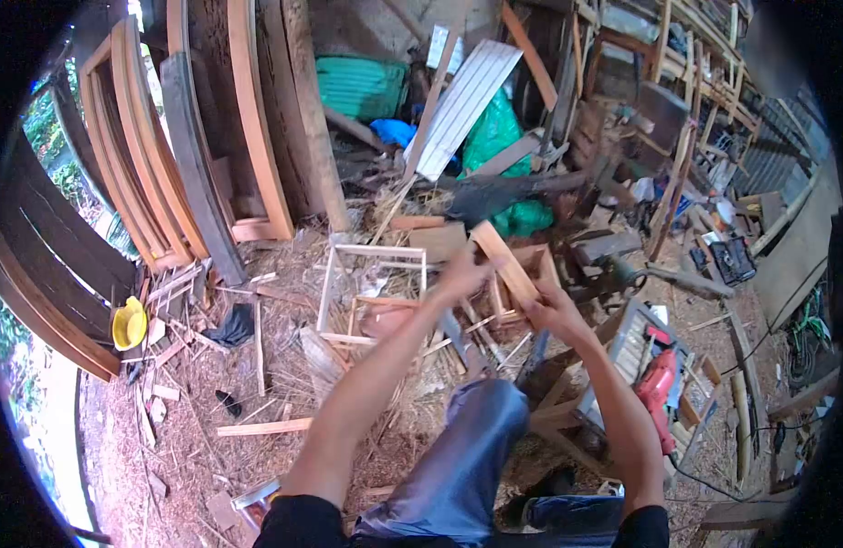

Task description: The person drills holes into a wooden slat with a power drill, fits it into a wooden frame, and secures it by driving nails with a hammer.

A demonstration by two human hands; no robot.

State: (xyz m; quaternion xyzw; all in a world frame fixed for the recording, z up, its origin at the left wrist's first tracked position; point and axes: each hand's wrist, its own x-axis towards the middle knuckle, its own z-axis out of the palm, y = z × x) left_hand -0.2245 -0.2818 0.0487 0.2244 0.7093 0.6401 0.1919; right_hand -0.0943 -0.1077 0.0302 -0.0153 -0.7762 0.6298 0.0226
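Observation:
A short, pale wooden board (504, 263) is held up tilted in front of me. My right hand (554, 312) is closed around its lower end. Against the board's left edge, my left hand (464, 276) grips it, with the fingertips partly hidden. Just behind the board stands an open wooden box frame (551, 267), partly covered by it. Left of my hands, a thin pale wooden frame (371, 249) rests on the littered ground.
A red power tool (657, 388) lies on a slatted wooden stand (613, 365) at my right, its cord trailing down. Curved timber frames (133, 137) lean at the left, near a yellow helmet-like bowl (129, 323). Shavings and offcuts cover the ground. A long pale stick (264, 427) lies front left.

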